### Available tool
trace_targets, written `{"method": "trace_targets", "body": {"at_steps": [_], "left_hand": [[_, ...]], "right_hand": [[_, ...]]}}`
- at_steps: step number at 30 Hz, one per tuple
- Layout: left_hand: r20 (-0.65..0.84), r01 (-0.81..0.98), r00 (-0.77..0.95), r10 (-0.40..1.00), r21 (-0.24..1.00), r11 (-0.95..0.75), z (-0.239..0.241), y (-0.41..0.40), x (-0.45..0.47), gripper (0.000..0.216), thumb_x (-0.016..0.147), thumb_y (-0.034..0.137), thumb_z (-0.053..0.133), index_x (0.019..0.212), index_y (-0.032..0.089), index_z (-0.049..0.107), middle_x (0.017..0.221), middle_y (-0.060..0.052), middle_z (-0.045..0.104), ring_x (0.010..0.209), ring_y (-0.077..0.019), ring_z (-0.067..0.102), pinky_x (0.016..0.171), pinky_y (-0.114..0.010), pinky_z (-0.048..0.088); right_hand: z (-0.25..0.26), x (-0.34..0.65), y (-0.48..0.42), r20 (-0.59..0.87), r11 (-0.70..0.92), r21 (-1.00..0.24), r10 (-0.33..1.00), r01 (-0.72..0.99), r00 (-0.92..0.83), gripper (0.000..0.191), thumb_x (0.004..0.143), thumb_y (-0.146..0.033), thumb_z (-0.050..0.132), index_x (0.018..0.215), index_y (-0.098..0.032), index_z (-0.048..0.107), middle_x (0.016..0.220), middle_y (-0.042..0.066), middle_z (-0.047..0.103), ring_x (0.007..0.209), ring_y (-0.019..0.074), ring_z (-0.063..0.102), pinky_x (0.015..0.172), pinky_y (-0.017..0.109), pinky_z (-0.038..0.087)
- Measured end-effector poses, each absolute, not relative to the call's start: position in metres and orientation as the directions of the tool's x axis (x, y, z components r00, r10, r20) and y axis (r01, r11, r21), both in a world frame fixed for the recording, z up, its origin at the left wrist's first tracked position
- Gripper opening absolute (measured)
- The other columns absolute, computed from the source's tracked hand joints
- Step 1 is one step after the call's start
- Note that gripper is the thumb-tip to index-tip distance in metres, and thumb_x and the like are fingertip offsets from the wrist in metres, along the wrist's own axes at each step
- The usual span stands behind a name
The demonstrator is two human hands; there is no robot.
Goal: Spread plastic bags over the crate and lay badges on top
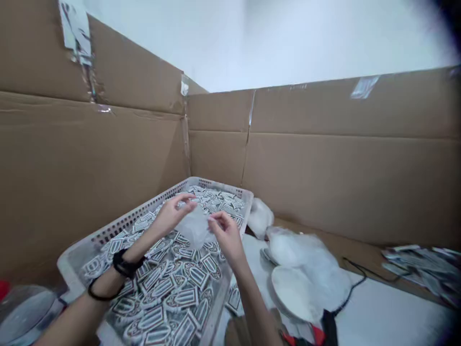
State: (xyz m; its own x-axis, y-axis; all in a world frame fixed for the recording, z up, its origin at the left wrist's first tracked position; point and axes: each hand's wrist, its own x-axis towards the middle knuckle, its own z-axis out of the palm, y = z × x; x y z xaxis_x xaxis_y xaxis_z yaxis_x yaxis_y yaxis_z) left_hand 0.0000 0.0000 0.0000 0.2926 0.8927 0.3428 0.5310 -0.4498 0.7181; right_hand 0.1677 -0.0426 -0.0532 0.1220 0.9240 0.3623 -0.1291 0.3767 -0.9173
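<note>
One thin, translucent bag (pixel 196 229) hangs above a pale plastic basket (pixel 79 249), between the left hand (pixel 191 202) and the right hand (pixel 212 219). The right hand pinches the bag's edge between thumb and fingers. The left hand has its thumb and fingers parted beside the bag's other side; whether it touches the film cannot be told. Many small arch-shaped pieces (pixel 183 299) lie jumbled in the basket below. Right of it, on a white surface (pixel 382 312), a round white dish (pixel 293 292) lies by a heap of cloudy plastic (pixel 309 257).
</note>
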Motion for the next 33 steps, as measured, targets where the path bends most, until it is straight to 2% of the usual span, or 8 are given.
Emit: {"method": "trace_targets", "body": {"at_steps": [3,6,11,17,23,27,30,33], "left_hand": [[0.202,0.499,0.501,0.841,0.727,-0.472,-0.008,0.002,0.003,0.044,0.079,0.058,0.053,0.083,0.017,0.068,0.084,-0.006,0.067,0.074,-0.0179,0.058,0.066,-0.027,0.041],[0.228,0.426,0.581,0.781,0.732,-0.531,-0.013,0.001,0.005,0.042,0.077,0.057,0.056,0.085,0.017,0.066,0.078,-0.004,0.064,0.068,-0.0159,0.055,0.061,-0.025,0.04],[0.408,0.407,0.398,0.821,0.724,-0.557,-0.02,-0.003,0.012,0.029,0.077,0.043,0.059,0.083,0.016,0.067,0.071,-0.002,0.062,0.064,-0.0153,0.054,0.058,-0.024,0.04],[0.515,0.372,0.114,0.849,0.771,-0.517,-0.027,0.008,0.011,0.042,0.081,0.052,0.05,0.069,0.013,0.061,0.046,0.004,0.044,0.043,-0.0116,0.04,0.042,-0.022,0.03],[0.614,0.353,-0.106,0.782,0.758,-0.548,-0.015,0.022,-0.007,0.039,0.082,0.051,0.047,0.064,0.016,0.051,0.051,0.004,0.038,0.045,-0.0103,0.034,0.043,-0.022,0.028],[0.711,0.414,-0.09,0.697,0.663,-0.624,-0.015,0.012,-0.002,0.03,0.079,0.042,0.054,0.067,0.015,0.057,0.054,0.003,0.04,0.052,-0.0109,0.035,0.049,-0.022,0.029],[0.744,0.431,-0.024,0.667,0.61,-0.665,-0.016,0.002,0.006,0.027,0.079,0.04,0.054,0.074,0.014,0.061,0.052,0.004,0.039,0.05,-0.0108,0.033,0.048,-0.022,0.028],[0.754,0.419,0.009,0.657,0.594,-0.687,-0.013,-0.001,0.009,0.031,0.081,0.045,0.052,0.078,0.015,0.062,0.055,0.004,0.042,0.051,-0.0114,0.036,0.048,-0.023,0.032]], "right_hand": [[-0.059,0.17,-0.036,0.331,0.385,-0.894,0.912,-0.227,0.242,0.022,0.071,-0.038,0.063,0.08,-0.018,0.059,0.063,-0.003,0.056,0.055,0.011,0.048,0.053,0.022,0.039],[-0.063,0.168,-0.031,0.198,0.326,-0.852,0.925,-0.409,0.324,0.032,0.068,-0.045,0.068,0.083,-0.018,0.059,0.066,-0.003,0.055,0.055,0.0106,0.048,0.05,0.021,0.038],[-0.064,0.158,-0.033,0.026,0.134,-0.793,0.982,-0.594,0.187,0.044,0.065,-0.053,0.071,0.093,-0.02,0.061,0.087,0.002,0.065,0.071,0.0143,0.06,0.056,0.023,0.048],[-0.073,0.166,-0.021,0.159,0.125,-0.943,0.983,-0.308,-0.089,0.042,0.058,-0.052,0.076,0.072,-0.015,0.062,0.061,0.003,0.063,0.051,0.0127,0.056,0.049,0.026,0.048],[-0.066,0.201,-0.019,0.22,0.245,-0.941,0.967,-0.233,0.128,0.032,0.065,-0.046,0.071,0.077,-0.018,0.06,0.05,-0.005,0.053,0.046,0.0091,0.046,0.043,0.02,0.039],[-0.055,0.188,-0.033,0.231,0.234,-0.967,0.972,-0.101,0.036,0.04,0.078,-0.056,0.057,0.073,-0.016,0.062,0.058,0.002,0.061,0.048,0.0112,0.048,0.04,0.021,0.037],[-0.055,0.17,-0.036,0.274,0.275,-0.96,0.962,0.051,-0.019,0.035,0.081,-0.049,0.059,0.069,-0.016,0.059,0.062,0.004,0.064,0.051,0.01,0.049,0.045,0.02,0.036],[-0.059,0.165,-0.034,0.248,0.248,-0.968,0.969,0.019,0.006,0.023,0.083,-0.04,0.061,0.09,-0.018,0.056,0.065,0.0,0.064,0.049,0.0095,0.049,0.045,0.02,0.035]]}}
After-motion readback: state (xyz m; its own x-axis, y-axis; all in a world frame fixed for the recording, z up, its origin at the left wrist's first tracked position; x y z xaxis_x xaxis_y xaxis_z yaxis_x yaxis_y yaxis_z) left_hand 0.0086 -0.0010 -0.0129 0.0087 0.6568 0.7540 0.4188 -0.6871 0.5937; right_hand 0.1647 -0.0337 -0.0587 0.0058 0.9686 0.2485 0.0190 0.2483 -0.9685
